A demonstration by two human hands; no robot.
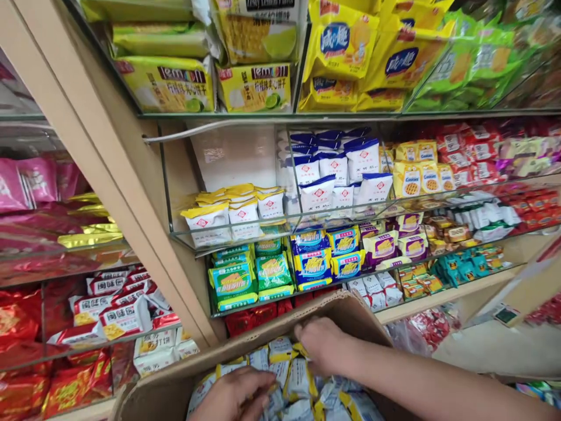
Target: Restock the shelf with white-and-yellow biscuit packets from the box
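Observation:
An open cardboard box (184, 356) at the bottom holds many small white snack packets (299, 379) with yellow ends. Inside it, at the lower left, my left hand (239, 393) lies over the packets with bent fingers, and a gap shows between the fingers and thumb. My right hand (322, 346) reaches in from the right near the box's far wall. Its fingers are curled down around a yellow-edged packet, partly hidden beneath them. Ahead, above the box, similar yellow-topped white packets (232, 213) sit in a clear shelf bin (175, 193) with bare back wall behind them.
Blue-topped white packets (335, 175) fill the neighbouring bin. Green packets (249, 275) and blue-yellow packets (326, 257) sit on the shelf below. Overhead, a glass shelf holds yellow lemon biscuit packs (254, 88). A wooden upright (114, 146) divides off more shelves at left.

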